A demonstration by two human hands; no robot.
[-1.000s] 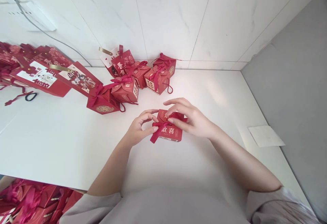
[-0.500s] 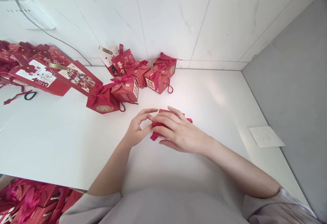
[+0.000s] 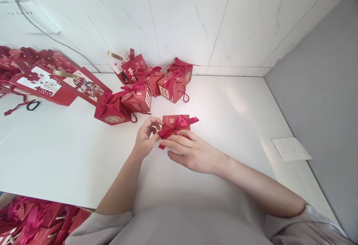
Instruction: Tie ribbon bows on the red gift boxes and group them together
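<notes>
A small red gift box [image 3: 183, 120] with gold print on top lies on the white table in front of me. A crimson ribbon [image 3: 180, 122] is tied across it in a bow, one end pointing right. At the box's left side, my left hand [image 3: 145, 137] has its fingers curled and its thumb against the left loop of the ribbon; the exact contact is partly hidden. My right hand [image 3: 192, 151] rests over the near side of the box with its fingers stretched out towards the left loop, covering part of the box.
Several ribboned red boxes [image 3: 137, 97] stand behind, left of centre, near the tiled wall. Farther left are red bags [image 3: 64, 96] with handles. A container of red boxes [image 3: 41, 215] sits at the lower left. A white sheet [image 3: 291, 148] lies at the right.
The right hand has drawn back towards me, uncovering the box top and bow. The box has shifted slightly left, and the left hand's fingers have curled closer in.
</notes>
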